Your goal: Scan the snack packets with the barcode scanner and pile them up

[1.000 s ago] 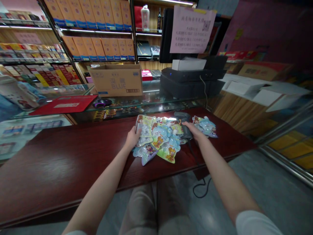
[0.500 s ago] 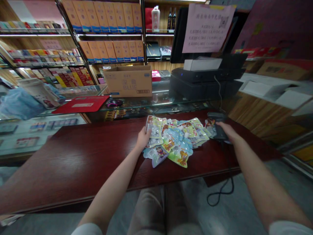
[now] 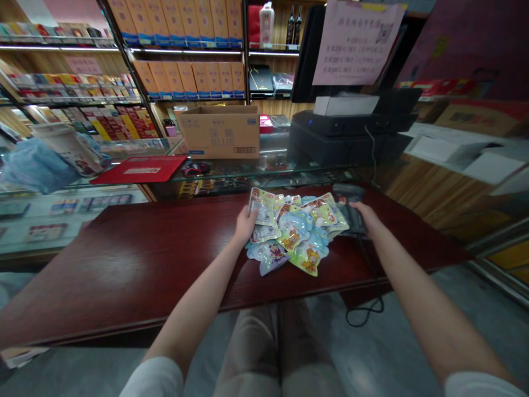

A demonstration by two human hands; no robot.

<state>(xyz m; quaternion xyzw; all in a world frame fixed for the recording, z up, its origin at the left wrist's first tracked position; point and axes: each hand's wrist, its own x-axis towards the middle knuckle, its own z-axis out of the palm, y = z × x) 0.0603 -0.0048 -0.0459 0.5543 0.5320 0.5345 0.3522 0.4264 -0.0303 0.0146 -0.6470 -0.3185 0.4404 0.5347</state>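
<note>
A heap of several colourful snack pouches [image 3: 295,231] lies on the dark red wooden counter [image 3: 144,259]. My left hand [image 3: 244,225] pinches the left edge of one pouch [image 3: 260,207] at the heap's left side, lifting it a little. My right hand [image 3: 364,216] is closed round a dark handheld barcode scanner [image 3: 349,205] at the heap's right edge. The scanner's black cable [image 3: 367,298] runs off the counter's front edge and loops toward the floor.
Behind the counter runs a glass display case [image 3: 231,171] bearing a cardboard box [image 3: 221,131], a red mat [image 3: 140,168], a computer mouse [image 3: 196,167] and a black till with printer [image 3: 351,129]. Shelves of boxed goods [image 3: 177,49] fill the back wall. My knees [image 3: 268,353] show below the counter.
My right hand carried the scanner out to the right, then back to the heap's right edge. My left hand kept its hold on the pouch. The camera swung slightly left.
</note>
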